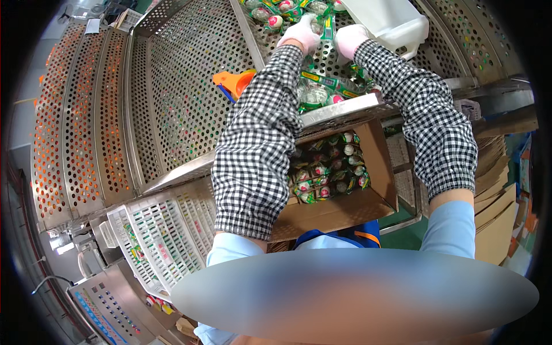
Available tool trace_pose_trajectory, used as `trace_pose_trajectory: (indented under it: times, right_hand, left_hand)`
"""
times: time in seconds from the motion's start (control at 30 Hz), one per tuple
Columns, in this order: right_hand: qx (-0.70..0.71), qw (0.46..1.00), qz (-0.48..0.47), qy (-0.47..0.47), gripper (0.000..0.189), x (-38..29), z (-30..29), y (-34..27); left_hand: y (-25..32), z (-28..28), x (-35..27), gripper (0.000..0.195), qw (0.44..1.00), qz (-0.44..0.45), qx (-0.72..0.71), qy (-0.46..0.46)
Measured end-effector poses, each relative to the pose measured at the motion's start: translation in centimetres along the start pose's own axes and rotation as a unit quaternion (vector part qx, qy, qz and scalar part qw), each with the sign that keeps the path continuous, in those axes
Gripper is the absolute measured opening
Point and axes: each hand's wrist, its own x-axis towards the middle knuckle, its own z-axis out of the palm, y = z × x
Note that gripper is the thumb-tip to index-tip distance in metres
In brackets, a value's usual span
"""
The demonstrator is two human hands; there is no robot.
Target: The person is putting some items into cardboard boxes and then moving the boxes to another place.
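Both my hands wear thin white gloves below checked sleeve covers. My left hand (302,34) is over the perforated metal tray, its fingers at a clear and green wrapped item (318,26); whether it grips it cannot be told. My right hand (350,39) rests beside a white plastic scoop-like container (384,21), fingers curled, their tips hidden. More wrapped items (317,95) with clear and green film lie along the tray's near edge, and others (274,21) at its far side. Below the tray, a cardboard box (340,215) holds rows of similar wrapped round pieces (324,192).
A metal divider (248,30) separates the tray from a wide perforated section (194,86) with an orange plastic object (233,83). White plastic baskets (159,241) stand lower left, near a control panel (112,306). Flattened cardboard (496,224) is stacked at right.
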Motion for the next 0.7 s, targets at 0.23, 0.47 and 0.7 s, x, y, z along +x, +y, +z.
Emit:
trace_pose_trajectory:
  times: [0.23, 0.47, 0.7]
  right_hand:
    - [0.005, 0.993, -0.082, -0.083, 0.029, -1.0, 0.0, -1.4]
    - [0.507, 0.859, -0.072, -0.021, 0.046, 0.5, -0.4, 2.1]
    - [0.875, 0.392, -0.273, -0.077, 0.065, -8.9, -2.4, 1.7]
  left_hand:
    - [-2.1, -2.4, -2.2, 0.032, 0.819, 0.004, -0.573, 0.041]
    - [-1.5, -4.7, -5.3, 0.021, 0.647, 0.060, -0.755, -0.091]
    - [-0.2, -7.5, -12.5, 0.024, 0.430, 0.166, -0.848, -0.260]
